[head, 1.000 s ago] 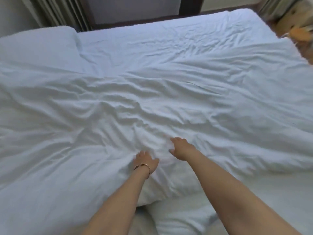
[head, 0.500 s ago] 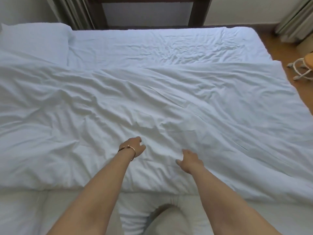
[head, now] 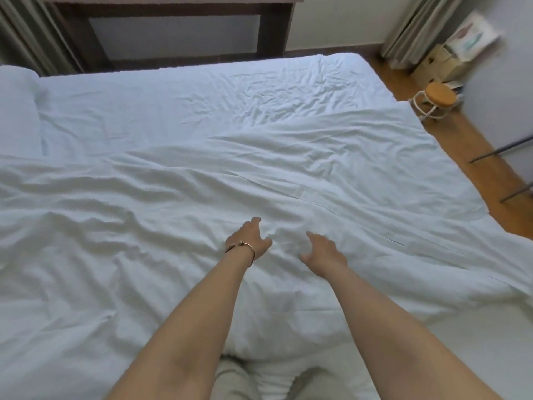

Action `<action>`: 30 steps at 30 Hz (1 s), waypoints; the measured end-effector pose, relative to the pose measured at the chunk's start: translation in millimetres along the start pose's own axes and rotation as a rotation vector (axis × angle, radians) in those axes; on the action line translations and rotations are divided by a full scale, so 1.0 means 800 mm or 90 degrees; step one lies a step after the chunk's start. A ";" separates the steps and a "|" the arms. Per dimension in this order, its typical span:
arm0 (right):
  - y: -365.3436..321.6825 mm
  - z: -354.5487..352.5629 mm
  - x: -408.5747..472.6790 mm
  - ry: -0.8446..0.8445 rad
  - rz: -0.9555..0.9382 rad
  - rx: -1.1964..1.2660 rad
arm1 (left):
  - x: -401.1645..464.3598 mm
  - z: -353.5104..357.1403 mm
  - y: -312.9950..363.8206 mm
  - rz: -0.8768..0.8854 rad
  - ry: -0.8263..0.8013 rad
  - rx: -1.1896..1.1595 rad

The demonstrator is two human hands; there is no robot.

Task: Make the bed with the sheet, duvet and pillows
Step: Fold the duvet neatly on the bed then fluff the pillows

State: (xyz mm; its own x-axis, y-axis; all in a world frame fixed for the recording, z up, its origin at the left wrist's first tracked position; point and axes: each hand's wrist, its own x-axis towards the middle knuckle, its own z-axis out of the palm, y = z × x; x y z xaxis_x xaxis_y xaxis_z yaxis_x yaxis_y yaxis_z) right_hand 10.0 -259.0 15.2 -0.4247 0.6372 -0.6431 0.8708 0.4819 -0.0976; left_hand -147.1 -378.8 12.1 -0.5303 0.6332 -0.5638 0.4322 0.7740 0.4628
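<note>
While both arms reach forward from the bottom of the frame, the left hand (head: 251,239) and right hand (head: 323,251) rest side by side on the white duvet (head: 144,241) near centre, fingers loosely spread and gripping nothing. A thin bracelet (head: 245,247) circles the left wrist. The rumpled duvet covers the lower and middle bed; the bare sheet (head: 202,102) shows beyond it, with a pillow (head: 17,111) at the upper left edge. A small round stool (head: 437,96) stands on the wooden floor (head: 461,140) at the upper right.
</note>
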 end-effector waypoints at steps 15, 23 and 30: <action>0.168 -0.081 0.031 0.046 0.193 0.097 | 0.042 0.042 0.105 0.060 -0.080 -0.005; 0.370 -0.067 0.187 -0.010 0.277 0.154 | 0.145 0.203 0.306 0.025 -0.025 -0.110; 0.530 -0.031 0.231 0.112 0.262 0.293 | 0.220 0.287 0.377 -0.186 -0.050 0.101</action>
State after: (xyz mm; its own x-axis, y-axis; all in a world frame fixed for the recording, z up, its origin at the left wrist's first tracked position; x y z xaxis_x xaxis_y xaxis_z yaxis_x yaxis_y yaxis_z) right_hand 294.1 78.1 -126.5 -0.0332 0.8231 -0.5669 0.9718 -0.1059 -0.2106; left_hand 57.3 -33.4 -104.7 -0.5931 0.3783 -0.7107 0.3815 0.9094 0.1656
